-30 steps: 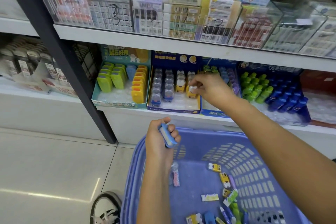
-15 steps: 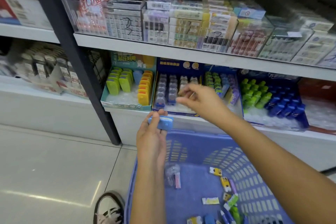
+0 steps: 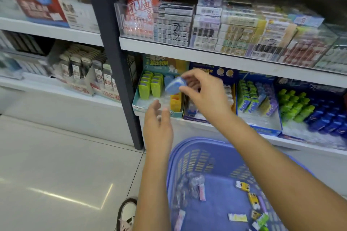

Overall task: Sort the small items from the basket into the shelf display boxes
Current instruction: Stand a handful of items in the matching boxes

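The right hand [image 3: 202, 93] pinches a small blue item [image 3: 173, 86] over the teal display box [image 3: 139, 102]
The fingertips hold the blue item at its right end, so it sticks out to the left of them, tilted, its long side going from low left to high right. It hangs just above the gap between the green items [image 3: 148, 86] and the yellow items [image 3: 175, 102]. That looks like its home, so I think it must go down and a little back. The left hand [image 3: 157, 124] is lower, near the box front, blurry, fingers loose and holding nothing. More small things lie in the purple basket [image 3: 180, 148] below
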Action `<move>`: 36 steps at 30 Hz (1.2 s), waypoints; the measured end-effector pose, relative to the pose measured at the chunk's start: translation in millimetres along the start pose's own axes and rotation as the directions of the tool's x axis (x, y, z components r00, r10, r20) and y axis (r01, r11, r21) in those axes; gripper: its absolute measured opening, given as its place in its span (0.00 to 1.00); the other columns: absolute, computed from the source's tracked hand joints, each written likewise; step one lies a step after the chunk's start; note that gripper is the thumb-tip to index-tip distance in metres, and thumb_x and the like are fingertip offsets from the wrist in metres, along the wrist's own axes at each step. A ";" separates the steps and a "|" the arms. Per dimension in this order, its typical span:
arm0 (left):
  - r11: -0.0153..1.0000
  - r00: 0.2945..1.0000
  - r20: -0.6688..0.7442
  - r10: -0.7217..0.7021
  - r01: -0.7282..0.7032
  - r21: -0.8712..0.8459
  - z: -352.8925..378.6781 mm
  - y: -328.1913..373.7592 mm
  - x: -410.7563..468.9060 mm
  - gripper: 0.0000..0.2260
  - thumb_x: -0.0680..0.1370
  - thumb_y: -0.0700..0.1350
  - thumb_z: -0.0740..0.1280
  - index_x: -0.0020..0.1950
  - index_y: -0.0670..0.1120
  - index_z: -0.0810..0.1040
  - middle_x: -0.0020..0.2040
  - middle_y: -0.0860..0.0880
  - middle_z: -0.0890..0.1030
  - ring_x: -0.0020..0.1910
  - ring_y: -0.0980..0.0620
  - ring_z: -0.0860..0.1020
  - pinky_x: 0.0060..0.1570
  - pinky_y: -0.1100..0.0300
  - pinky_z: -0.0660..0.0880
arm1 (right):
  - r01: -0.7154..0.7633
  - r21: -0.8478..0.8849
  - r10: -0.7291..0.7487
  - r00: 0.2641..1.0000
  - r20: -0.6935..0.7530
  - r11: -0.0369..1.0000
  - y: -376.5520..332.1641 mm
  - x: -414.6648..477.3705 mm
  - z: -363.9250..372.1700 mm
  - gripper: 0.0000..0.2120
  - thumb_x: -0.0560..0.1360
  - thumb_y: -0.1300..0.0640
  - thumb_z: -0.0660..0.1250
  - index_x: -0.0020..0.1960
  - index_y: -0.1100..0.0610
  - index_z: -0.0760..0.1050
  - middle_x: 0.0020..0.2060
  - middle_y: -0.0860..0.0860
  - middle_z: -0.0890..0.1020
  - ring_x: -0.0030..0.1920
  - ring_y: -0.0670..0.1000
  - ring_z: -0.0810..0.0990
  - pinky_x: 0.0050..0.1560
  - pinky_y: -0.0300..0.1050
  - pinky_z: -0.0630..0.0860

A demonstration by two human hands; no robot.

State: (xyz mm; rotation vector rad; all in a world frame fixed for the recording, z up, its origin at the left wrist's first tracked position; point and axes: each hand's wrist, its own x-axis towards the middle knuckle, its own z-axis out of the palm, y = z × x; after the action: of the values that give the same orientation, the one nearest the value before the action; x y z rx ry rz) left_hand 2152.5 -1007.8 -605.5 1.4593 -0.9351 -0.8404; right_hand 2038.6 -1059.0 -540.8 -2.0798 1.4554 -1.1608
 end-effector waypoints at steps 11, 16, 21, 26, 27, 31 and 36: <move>0.856 0.957 0.232 0.175 -0.264 0.445 -11.7 -37.9 15.6 0.25 0.80 0.42 0.61 0.76 0.45 0.59 0.77 0.51 0.58 0.76 0.55 0.52 0.67 0.71 0.47 | 0.054 -0.497 0.162 0.910 0.381 0.866 22.8 96.5 56.3 0.09 0.75 0.63 0.67 0.55 0.62 0.78 0.56 0.58 0.78 0.56 0.57 0.76 0.54 0.44 0.72; 0.871 0.955 0.251 0.161 -0.257 0.419 -14.8 -40.9 13.6 0.26 0.80 0.43 0.61 0.77 0.48 0.58 0.77 0.55 0.56 0.76 0.57 0.52 0.70 0.67 0.51 | 0.065 -0.574 0.183 0.913 0.365 0.816 24.7 96.6 65.3 0.09 0.75 0.65 0.64 0.54 0.64 0.78 0.54 0.60 0.79 0.55 0.58 0.76 0.57 0.48 0.75; 0.878 0.950 0.263 0.170 -0.267 0.397 -15.8 -41.6 11.4 0.26 0.80 0.43 0.61 0.77 0.48 0.57 0.77 0.56 0.55 0.76 0.59 0.51 0.69 0.68 0.51 | -0.053 -0.585 0.265 0.922 0.283 0.809 22.7 90.8 72.4 0.04 0.75 0.68 0.59 0.45 0.63 0.72 0.43 0.59 0.73 0.47 0.57 0.75 0.43 0.42 0.66; 0.878 0.947 0.271 0.175 -0.275 0.392 -16.4 -41.9 12.3 0.26 0.80 0.43 0.61 0.77 0.48 0.56 0.77 0.56 0.54 0.76 0.59 0.51 0.68 0.71 0.50 | -0.024 -0.571 0.225 0.932 0.285 0.820 32.1 87.7 68.3 0.13 0.78 0.61 0.60 0.58 0.64 0.78 0.55 0.60 0.79 0.55 0.59 0.77 0.54 0.43 0.73; 0.877 0.945 0.273 0.178 -0.278 0.393 -16.5 -42.0 12.3 0.26 0.80 0.43 0.61 0.77 0.48 0.56 0.77 0.56 0.54 0.76 0.59 0.51 0.68 0.71 0.50 | -0.040 -0.547 0.235 0.927 0.292 0.836 33.2 89.0 67.3 0.13 0.78 0.60 0.60 0.58 0.64 0.78 0.55 0.60 0.79 0.56 0.59 0.77 0.55 0.43 0.72; 0.871 0.942 0.280 0.187 -0.290 0.397 -16.4 -44.5 12.5 0.26 0.80 0.44 0.62 0.77 0.48 0.56 0.78 0.56 0.54 0.76 0.59 0.51 0.69 0.70 0.50 | -0.014 -0.571 0.223 0.928 0.298 0.821 36.7 92.4 72.7 0.11 0.78 0.61 0.60 0.56 0.65 0.75 0.55 0.60 0.76 0.55 0.59 0.76 0.46 0.41 0.70; 0.869 0.940 0.303 0.155 -0.276 0.411 -17.0 -40.6 14.7 0.27 0.80 0.44 0.61 0.77 0.48 0.55 0.78 0.56 0.53 0.76 0.59 0.50 0.68 0.71 0.49 | 0.132 -0.646 0.136 0.927 0.349 0.752 32.3 92.1 68.4 0.11 0.77 0.62 0.62 0.58 0.65 0.73 0.56 0.59 0.76 0.56 0.59 0.75 0.48 0.44 0.71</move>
State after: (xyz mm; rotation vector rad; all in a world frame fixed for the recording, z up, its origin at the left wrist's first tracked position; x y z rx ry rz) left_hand 2177.6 -1012.7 -644.3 1.6134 -1.5468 -0.6828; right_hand 2084.8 -1166.1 -565.0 -2.5491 1.8294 -0.1701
